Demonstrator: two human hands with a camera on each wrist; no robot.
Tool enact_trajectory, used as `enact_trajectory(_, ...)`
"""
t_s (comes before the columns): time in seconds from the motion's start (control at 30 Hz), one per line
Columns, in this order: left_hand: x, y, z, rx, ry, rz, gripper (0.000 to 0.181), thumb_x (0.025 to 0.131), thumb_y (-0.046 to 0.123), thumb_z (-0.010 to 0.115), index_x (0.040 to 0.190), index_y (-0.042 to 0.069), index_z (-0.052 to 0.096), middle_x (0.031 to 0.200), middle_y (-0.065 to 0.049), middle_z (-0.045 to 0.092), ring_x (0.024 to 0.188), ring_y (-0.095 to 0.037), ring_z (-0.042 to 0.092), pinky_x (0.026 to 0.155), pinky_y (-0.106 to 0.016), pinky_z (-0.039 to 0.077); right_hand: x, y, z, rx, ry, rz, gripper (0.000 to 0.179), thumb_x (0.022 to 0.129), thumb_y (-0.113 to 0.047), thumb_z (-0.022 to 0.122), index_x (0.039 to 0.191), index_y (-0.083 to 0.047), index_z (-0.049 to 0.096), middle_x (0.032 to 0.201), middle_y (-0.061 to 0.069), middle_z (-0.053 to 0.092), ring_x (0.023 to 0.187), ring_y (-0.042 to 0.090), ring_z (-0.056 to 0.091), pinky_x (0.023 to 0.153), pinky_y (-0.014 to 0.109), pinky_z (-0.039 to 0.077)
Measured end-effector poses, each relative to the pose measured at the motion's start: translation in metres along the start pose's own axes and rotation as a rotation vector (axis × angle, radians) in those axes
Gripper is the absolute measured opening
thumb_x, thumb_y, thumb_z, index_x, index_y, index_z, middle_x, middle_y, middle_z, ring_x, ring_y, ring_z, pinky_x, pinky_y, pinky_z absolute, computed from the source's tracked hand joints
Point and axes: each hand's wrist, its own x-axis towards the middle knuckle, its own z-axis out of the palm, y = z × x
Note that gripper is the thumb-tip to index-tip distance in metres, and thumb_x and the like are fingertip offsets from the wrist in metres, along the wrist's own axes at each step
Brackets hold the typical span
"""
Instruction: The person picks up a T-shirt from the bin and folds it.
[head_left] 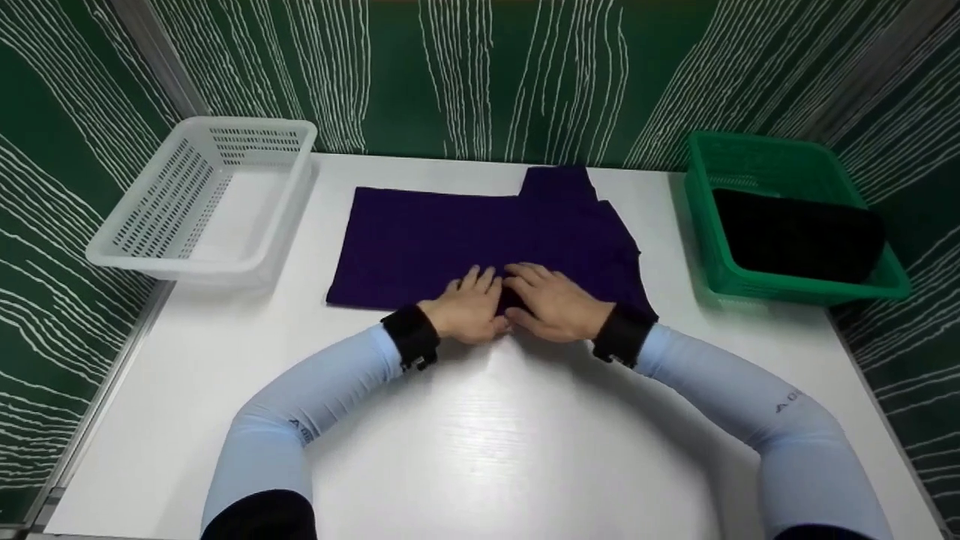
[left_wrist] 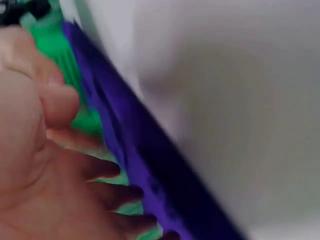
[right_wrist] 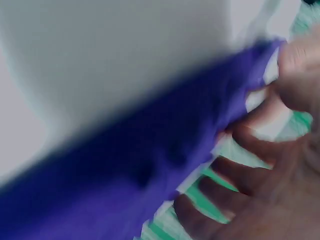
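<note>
A dark purple T-shirt [head_left: 442,240], folded lengthwise with one sleeve [head_left: 559,184] sticking out at the far side, lies on the white table. My left hand [head_left: 469,304] rests with fingers extended on its near edge. Close beside it, my right hand [head_left: 559,304] lies on the same edge, fingers pointing inward and the two thumbs nearly meeting. In the left wrist view, the fingers [left_wrist: 115,195] reach to the purple cloth [left_wrist: 130,130]. The right wrist view shows spread fingers [right_wrist: 235,175] along the cloth [right_wrist: 165,145]. Both wrist views are blurred.
A white slotted basket [head_left: 281,202] with nothing in it stands at the back left of the table [head_left: 480,442]. At the back right, a green basket [head_left: 780,279] holds a black bundle [head_left: 799,232]. Green walls with white streaks [head_left: 397,82] enclose the table's back and sides.
</note>
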Motion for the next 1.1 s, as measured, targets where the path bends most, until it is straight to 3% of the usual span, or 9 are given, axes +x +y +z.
enact_trajectory(0.07, 0.015, -0.008, 0.008, 0.025, -0.055, -0.030, 0.089, 0.117, 0.059, 0.042, 0.182, 0.011, 0.006, 0.191, -0.017, -0.005, 0.178, -0.044, -0.004, 0.142, -0.070, 0.010, 0.008, -0.004, 0.006, 0.027, -0.076, 0.029, 0.077, 0.119, -0.050, 0.045, 0.174, 0.002, 0.033, 0.185, 0.029, 0.023, 0.172, 0.054, 0.023, 0.133, 0.077, 0.030)
enact_trajectory(0.13, 0.029, -0.027, 0.013, 0.034, -0.089, -0.070, 0.090, 0.115, 0.067, 0.036, 0.183, 0.020, -0.001, 0.191, -0.011, -0.014, 0.178, -0.042, -0.012, 0.142, -0.071, 0.003, 0.010, 0.002, 0.010, 0.052, -0.129, 0.104, 0.087, 0.118, -0.060, 0.040, 0.178, 0.001, 0.020, 0.188, 0.029, 0.009, 0.175, 0.054, 0.011, 0.136, 0.079, 0.021)
enact_trajectory(0.27, 0.039, -0.071, 0.012, -0.008, -0.108, -0.143, 0.088, 0.112, 0.079, 0.022, 0.180, 0.034, -0.011, 0.189, -0.004, -0.024, 0.176, -0.040, -0.023, 0.140, -0.072, -0.008, 0.004, 0.037, 0.012, 0.091, -0.152, 0.255, 0.105, 0.112, -0.077, 0.034, 0.180, -0.002, 0.005, 0.189, 0.027, -0.005, 0.176, 0.053, -0.003, 0.139, 0.078, 0.006)
enact_trajectory(0.37, 0.027, -0.099, 0.008, -0.045, -0.075, -0.215, 0.093, 0.109, 0.084, 0.022, 0.180, 0.035, -0.013, 0.188, -0.007, -0.028, 0.175, -0.043, -0.026, 0.138, -0.075, -0.011, -0.011, 0.061, 0.010, 0.103, -0.156, 0.316, 0.117, 0.107, -0.085, 0.038, 0.180, -0.002, 0.000, 0.189, 0.027, -0.010, 0.176, 0.052, -0.009, 0.139, 0.077, 0.000)
enact_trajectory(0.5, -0.010, -0.124, 0.002, -0.085, -0.007, -0.312, 0.113, 0.100, 0.094, 0.036, 0.181, 0.030, -0.011, 0.187, -0.015, -0.028, 0.174, -0.048, -0.025, 0.136, -0.079, -0.012, -0.038, 0.082, 0.008, 0.112, -0.165, 0.344, 0.131, 0.098, -0.092, 0.049, 0.180, -0.002, 0.000, 0.188, 0.027, -0.012, 0.175, 0.053, -0.011, 0.138, 0.079, 0.000)
enact_trajectory(0.63, -0.049, -0.136, -0.006, -0.122, 0.056, -0.390, 0.132, 0.092, 0.099, 0.047, 0.181, 0.021, -0.010, 0.186, -0.024, -0.027, 0.174, -0.051, -0.023, 0.134, -0.083, -0.009, -0.064, 0.098, 0.006, 0.122, -0.148, 0.360, 0.140, 0.093, -0.093, 0.058, 0.179, 0.001, 0.001, 0.187, 0.030, -0.011, 0.174, 0.056, -0.010, 0.135, 0.083, 0.004)
enact_trajectory(0.8, -0.081, -0.143, -0.011, -0.133, 0.079, -0.486, 0.146, 0.088, 0.099, 0.054, 0.179, 0.008, -0.013, 0.183, -0.033, -0.024, 0.173, -0.055, -0.019, 0.134, -0.084, -0.004, -0.088, 0.110, -0.002, 0.089, -0.185, 0.423, 0.144, 0.091, -0.090, 0.064, 0.178, 0.005, -0.001, 0.187, 0.032, -0.011, 0.173, 0.058, -0.008, 0.135, 0.083, 0.006)
enact_trajectory(1.0, -0.090, -0.137, -0.016, -0.117, 0.080, -0.533, 0.145, 0.091, 0.095, 0.055, 0.177, -0.002, -0.009, 0.181, -0.039, -0.019, 0.173, -0.058, -0.015, 0.136, -0.082, -0.001, -0.094, 0.105, -0.029, 0.058, -0.258, 0.440, 0.128, 0.103, -0.071, 0.067, 0.174, 0.014, 0.002, 0.182, 0.043, -0.003, 0.168, 0.068, 0.003, 0.135, 0.081, 0.015)
enact_trajectory(1.1, -0.087, -0.125, -0.016, 0.016, 0.148, -0.459, 0.121, 0.104, 0.081, 0.054, 0.176, -0.008, 0.014, 0.183, -0.042, 0.002, 0.173, -0.061, 0.005, 0.135, -0.083, 0.013, -0.089, 0.095, -0.037, 0.053, -0.153, 0.378, 0.095, 0.106, -0.045, 0.075, 0.168, 0.014, 0.033, 0.174, 0.045, 0.028, 0.162, 0.067, 0.029, 0.132, 0.075, 0.033)
